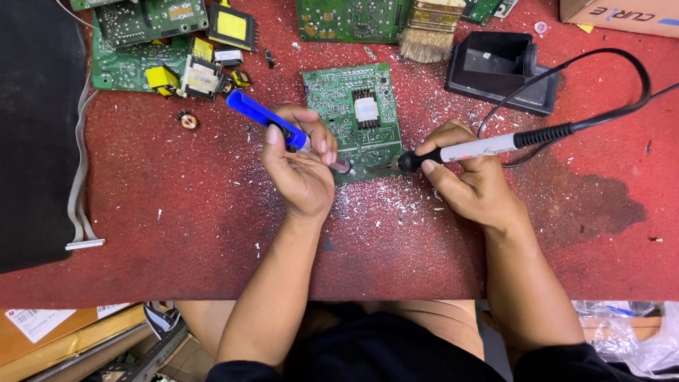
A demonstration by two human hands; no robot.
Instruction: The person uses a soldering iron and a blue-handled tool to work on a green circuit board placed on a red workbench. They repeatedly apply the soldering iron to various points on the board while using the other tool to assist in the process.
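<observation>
Over red surface (177,212): gripped blue desoldering pump (265,117) in left hand (300,166), soldering iron (467,150) (by insulated handle) in right hand (470,177); handled stiff, fragile-looking circuit board (353,113) by edges.

Red workbench (177,212), surface gritty, speckled with white flecks, dark stain at right. Green circuit board (353,117) lies centre. More boards (141,42) with yellow components at top left, another board (350,18) top centre. Bristle brush (429,32) beside black iron stand (498,71). Black mat (35,134) covers left edge, grey ribbon cable (81,191) alongside.
</observation>
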